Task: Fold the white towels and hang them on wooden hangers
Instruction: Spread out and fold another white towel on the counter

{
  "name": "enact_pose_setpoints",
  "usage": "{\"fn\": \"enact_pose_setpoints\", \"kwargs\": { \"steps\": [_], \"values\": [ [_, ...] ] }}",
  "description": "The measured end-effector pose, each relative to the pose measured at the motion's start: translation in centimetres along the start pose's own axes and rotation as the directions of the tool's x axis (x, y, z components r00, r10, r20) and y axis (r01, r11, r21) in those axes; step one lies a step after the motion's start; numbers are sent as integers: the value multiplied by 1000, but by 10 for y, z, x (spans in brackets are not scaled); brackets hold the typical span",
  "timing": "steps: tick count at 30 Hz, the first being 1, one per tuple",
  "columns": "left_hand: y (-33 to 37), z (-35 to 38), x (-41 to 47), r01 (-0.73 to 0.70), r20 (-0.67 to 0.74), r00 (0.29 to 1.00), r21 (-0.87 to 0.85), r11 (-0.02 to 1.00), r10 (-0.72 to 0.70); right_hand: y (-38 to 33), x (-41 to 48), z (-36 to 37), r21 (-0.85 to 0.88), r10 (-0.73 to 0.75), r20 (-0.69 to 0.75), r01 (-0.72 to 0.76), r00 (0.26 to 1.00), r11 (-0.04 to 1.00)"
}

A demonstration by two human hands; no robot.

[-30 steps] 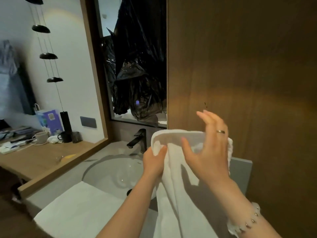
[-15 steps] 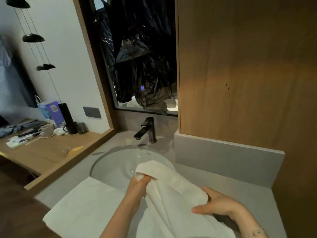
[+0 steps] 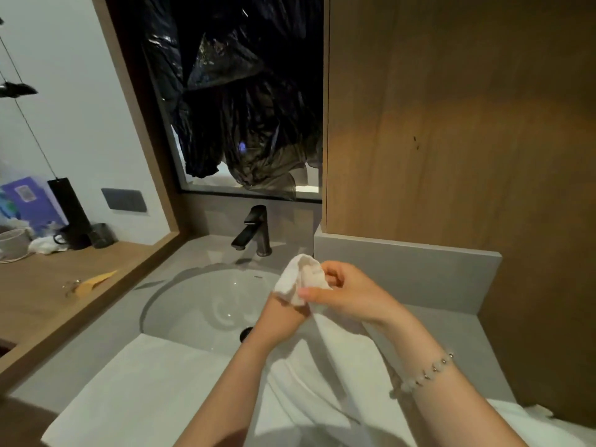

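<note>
With the left hand [image 3: 278,312] and right hand [image 3: 350,296] each in a pinching grip on the white towel [image 3: 301,279] above the sink [image 3: 200,304], squaring its edges before creasing should give a neat fold.

Black faucet [image 3: 254,232] behind grey sink [image 3: 206,304], black plastic [image 3: 238,101] over mirror, wooden counter [image 3: 48,285]

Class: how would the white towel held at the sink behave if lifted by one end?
Probably floppy: the white towel drapes and creases as it hangs. Likely light: the right hand holds its end by a thumb pinch.
</note>
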State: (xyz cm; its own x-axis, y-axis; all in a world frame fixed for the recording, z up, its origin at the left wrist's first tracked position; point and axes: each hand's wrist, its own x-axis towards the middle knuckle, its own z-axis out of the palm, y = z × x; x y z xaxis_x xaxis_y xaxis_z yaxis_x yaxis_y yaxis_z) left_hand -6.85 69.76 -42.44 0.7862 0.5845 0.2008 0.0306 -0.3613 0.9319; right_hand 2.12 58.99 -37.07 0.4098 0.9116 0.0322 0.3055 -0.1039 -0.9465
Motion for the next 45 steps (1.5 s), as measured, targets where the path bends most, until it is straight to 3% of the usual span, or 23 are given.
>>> {"fn": "enact_pose_setpoints", "kwargs": {
  "steps": [3, 5, 8, 11, 12, 14, 16, 18, 20, 22, 24, 26, 29, 30, 31, 33, 34, 35, 37, 39, 41, 43, 45],
  "values": [
    [-2, -20, -5, 96, 11, 995, -119, 988, -95, -2, -5, 3, -121, 74, 113, -60, 991, 991],
    [-3, -35, -11, 178, 66, 983, -95, 979, -172, -13, 0, 10, -197, 101, 166, -67, 981, 978],
    [1, -61, -21, 261, 86, 964, -140, 955, -250, -33, 16, 35, -486, 9, 216, 99, 976, 868],
    [-10, -87, -31, 325, -177, 921, -138, 936, -346, -42, 31, 79, -658, -110, 191, 210, 975, 723],
    [-17, -94, -37, 398, -325, 854, -91, 913, -405, -42, 36, 95, -679, -117, 161, 196, 980, 707],
    [-37, -108, -55, 522, -616, 641, -89, 848, -459, -41, 42, 125, -661, -100, 110, 147, 989, 736],
    [-46, -125, -74, 443, -642, 503, -383, 810, -579, -40, 42, 151, -637, -99, 106, 144, 989, 757],
    [-41, -136, -87, 262, -461, 589, -668, 696, -664, -42, 36, 176, -608, -129, 140, 188, 982, 771],
    [-40, -143, -97, 242, -335, 685, -733, 636, -647, -42, 25, 202, -551, -121, 220, 226, 968, 803],
    [-46, -148, -104, 265, -299, 720, -717, 645, -627, -39, 15, 229, -576, -65, 320, 249, 945, 779],
    [-58, -156, -112, 344, -383, 664, -605, 718, -642, -34, 16, 242, -618, 49, 429, 254, 902, 744],
    [-74, -165, -124, 453, -452, 644, -425, 784, -617, -33, 33, 233, -563, 101, 488, 224, 867, 796],
    [-80, -173, -138, 438, -349, 824, -107, 893, -446, -33, 79, 214, -465, -19, 354, 194, 935, 864],
    [-77, -174, -138, 422, -296, 865, -10, 907, -406, -32, 92, 213, -448, -25, 403, 220, 915, 866],
    [-76, -176, -136, 399, -258, 891, 49, 916, -374, -30, 102, 217, -403, 27, 520, 217, 854, 889],
    [-76, -185, -131, 359, -225, 914, 57, 931, -339, -22, 111, 231, -319, 222, 758, 52, 613, 946],
    [-75, -191, -129, 335, -204, 924, 23, 942, -324, -14, 115, 239, -287, 264, 806, -41, 530, 957],
    [-75, -197, -129, 333, -167, 930, 3, 943, -328, -5, 118, 243, -264, 268, 813, -83, 517, 961],
    [-81, -208, -131, 362, -126, 925, 7, 932, -358, 9, 126, 248, -250, 231, 776, -50, 587, 967],
    [-94, -217, -131, 442, -208, 878, 7, 897, -431, 16, 134, 252, -242, 195, 708, -26, 678, 970],
    [-106, -220, -128, 513, -277, 804, -124, 849, -526, 21, 142, 260, -213, 162, 617, -34, 770, 976],
    [-113, -216, -125, 553, -240, 741, -313, 772, -628, 26, 150, 272, -204, 157, 537, -53, 829, 977],
    [-120, -212, -125, 658, -218, 648, -322, 681, -729, 37, 158, 282, -241, 177, 461, -69, 870, 968]
  ]
}}
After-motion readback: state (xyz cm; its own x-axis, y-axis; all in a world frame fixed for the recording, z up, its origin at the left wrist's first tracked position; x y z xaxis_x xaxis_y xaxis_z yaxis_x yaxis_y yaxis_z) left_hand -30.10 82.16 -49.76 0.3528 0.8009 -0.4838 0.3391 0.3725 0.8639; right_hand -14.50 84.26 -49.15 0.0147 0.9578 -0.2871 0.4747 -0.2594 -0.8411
